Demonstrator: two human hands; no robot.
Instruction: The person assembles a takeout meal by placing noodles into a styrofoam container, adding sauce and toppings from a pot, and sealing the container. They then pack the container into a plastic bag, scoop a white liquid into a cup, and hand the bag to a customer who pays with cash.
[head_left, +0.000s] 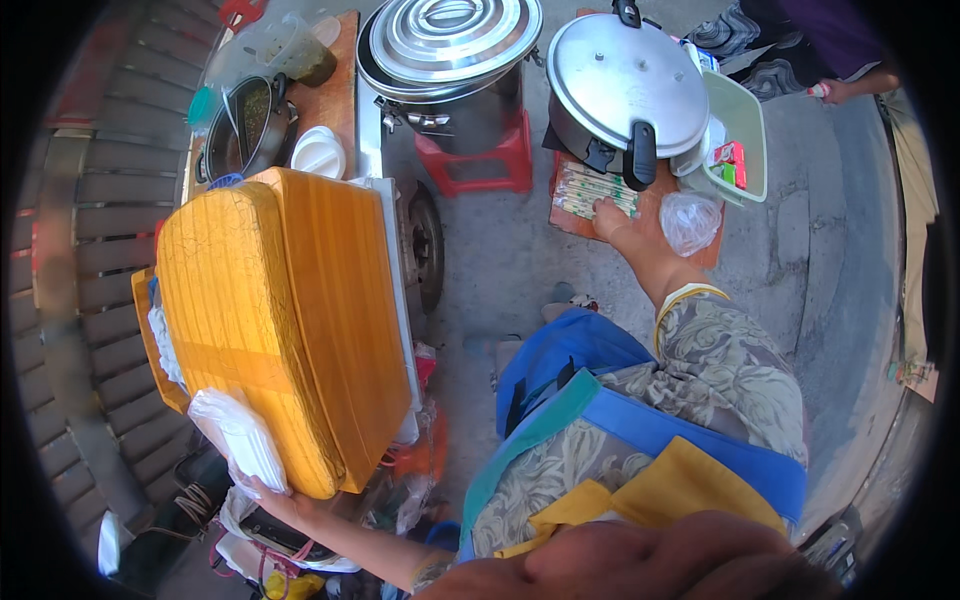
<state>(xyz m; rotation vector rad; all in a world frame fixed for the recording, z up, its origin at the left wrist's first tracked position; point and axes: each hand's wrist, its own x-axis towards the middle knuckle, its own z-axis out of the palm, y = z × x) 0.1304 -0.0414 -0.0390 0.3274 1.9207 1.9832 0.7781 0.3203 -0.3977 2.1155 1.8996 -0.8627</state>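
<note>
My left hand (276, 504) grips the lower end of a clear plastic bag of white items (244, 442), which rests against the side of a yellow tape-covered foam box (225, 300). The box's lid (330, 315) is covered in the same tape. My right arm stretches forward, and my right hand (611, 217) touches a bundle of paper-wrapped disposable chopsticks (589, 191). They lie on a brown board (709, 251) below a large pressure cooker (622, 82). The fingertips are partly hidden against the chopsticks, so their grip is unclear. A knotted clear plastic bag (688, 223) sits right of that hand.
A lidded steel pot (454, 37) stands over a red plastic stool (480, 169). A pale green bin (750, 142) holds small packets. At the far left are a dark pot with a ladle (251, 124) and a white lid (319, 154). Another person's hand (834, 91) shows at upper right.
</note>
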